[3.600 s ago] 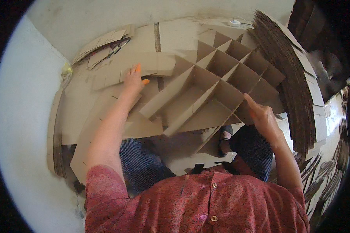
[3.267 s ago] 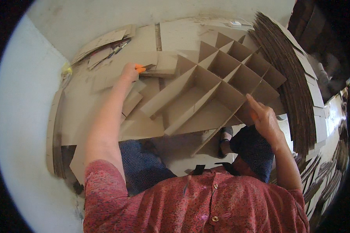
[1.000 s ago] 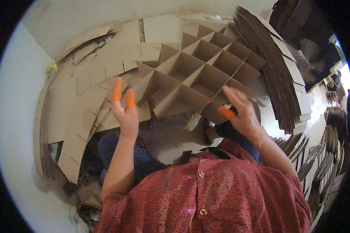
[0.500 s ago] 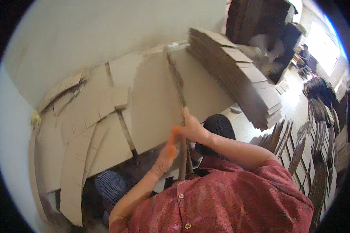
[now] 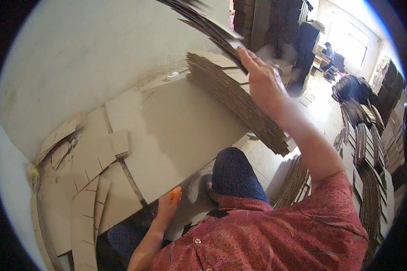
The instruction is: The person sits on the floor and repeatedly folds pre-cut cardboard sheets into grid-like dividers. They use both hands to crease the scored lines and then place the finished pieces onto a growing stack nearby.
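Your right hand (image 5: 264, 83) is up high, clamped on the end of a flat brown cardboard bundle (image 5: 212, 32). The bundle slants up over the big cardboard stack (image 5: 239, 106); I can't tell if they touch. Your left hand (image 5: 168, 204), with orange on its fingers, is low by the table (image 5: 181, 131) edge. I can't tell if those fingers are closed.

Matt cardboard divider (image 5: 212, 31), rough-edged cardboard stack (image 5: 236, 99)
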A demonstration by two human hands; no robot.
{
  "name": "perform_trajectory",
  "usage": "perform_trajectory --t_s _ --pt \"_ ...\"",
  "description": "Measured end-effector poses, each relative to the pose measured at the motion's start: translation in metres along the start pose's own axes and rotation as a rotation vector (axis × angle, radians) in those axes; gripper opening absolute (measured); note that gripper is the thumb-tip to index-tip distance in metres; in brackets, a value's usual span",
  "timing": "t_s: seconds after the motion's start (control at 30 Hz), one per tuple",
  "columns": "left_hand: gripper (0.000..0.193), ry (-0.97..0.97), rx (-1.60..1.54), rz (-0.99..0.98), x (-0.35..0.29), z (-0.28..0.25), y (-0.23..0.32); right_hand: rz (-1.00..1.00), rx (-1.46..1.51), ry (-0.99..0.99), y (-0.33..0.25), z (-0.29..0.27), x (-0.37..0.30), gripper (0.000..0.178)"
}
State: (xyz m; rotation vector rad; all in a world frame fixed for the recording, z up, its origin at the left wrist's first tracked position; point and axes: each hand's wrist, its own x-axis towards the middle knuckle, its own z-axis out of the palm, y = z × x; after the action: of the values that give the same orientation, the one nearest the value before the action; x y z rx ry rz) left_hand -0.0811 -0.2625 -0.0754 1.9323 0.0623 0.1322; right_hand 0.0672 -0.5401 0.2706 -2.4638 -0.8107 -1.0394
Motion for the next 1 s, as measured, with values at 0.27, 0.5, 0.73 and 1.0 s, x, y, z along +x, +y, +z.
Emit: perform_trajectory --t_s 0.27,0.5,0.73,1.0 --pt "0.024 0.133 0.163 0.228 -0.012 -0.029 0.023 0.09 -0.271 -0.454 0.161 0.108 -0.037 0.04" --pt "0.037 0.587 0.687 0.199 0.016 -0.169 0.001 0.258 -0.319 -0.634 0.169 0.102 -0.035 0.048" --pt "0.056 0.58 1.232 -0.102 0.08 -0.226 -0.02 0.444 -0.641 -0.574 0.124 0.099 -0.035 0.065" --pt "0.029 0.646 1.022 -0.025 0.094 -0.265 -0.026 0.428 -0.628 -0.503 0.107 0.091 -0.034 0.068"
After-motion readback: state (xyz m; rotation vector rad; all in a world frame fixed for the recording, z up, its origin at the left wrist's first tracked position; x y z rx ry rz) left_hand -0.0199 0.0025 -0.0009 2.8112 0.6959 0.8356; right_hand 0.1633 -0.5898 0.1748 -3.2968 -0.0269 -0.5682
